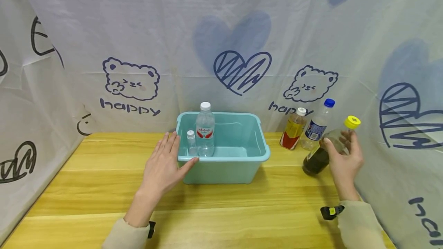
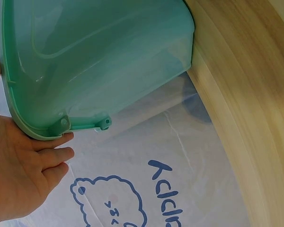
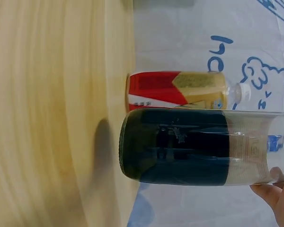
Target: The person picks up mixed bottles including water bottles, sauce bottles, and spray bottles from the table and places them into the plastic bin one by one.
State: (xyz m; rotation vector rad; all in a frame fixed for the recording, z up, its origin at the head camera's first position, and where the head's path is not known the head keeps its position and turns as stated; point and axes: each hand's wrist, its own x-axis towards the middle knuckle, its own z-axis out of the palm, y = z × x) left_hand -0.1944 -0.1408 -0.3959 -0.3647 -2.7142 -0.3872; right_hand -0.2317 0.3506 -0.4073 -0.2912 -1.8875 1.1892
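My left hand [image 1: 162,166] rests at the left front corner of a teal plastic bin [image 1: 221,170], its fingers straight along the side and the thumb on the front rim. In the left wrist view its fingertips [image 2: 61,153] touch the rim near a corner. Inside the bin stand a water bottle [image 1: 205,145] with a white cap and a small clear bottle [image 1: 191,146]. My right hand [image 1: 346,162] grips the upper part of a yellow-capped bottle [image 1: 315,161] half filled with dark liquid. That bottle leans, its base toward the lower left; the right wrist view shows its dark lower part [image 3: 180,146] large.
Right of the bin, a red and yellow labelled bottle [image 1: 292,130] with a white cap and a blue-capped bottle [image 1: 315,128] stand at the table's back edge. The wooden table [image 1: 104,187] meets a printed white curtain [image 1: 194,57] behind and at both sides.
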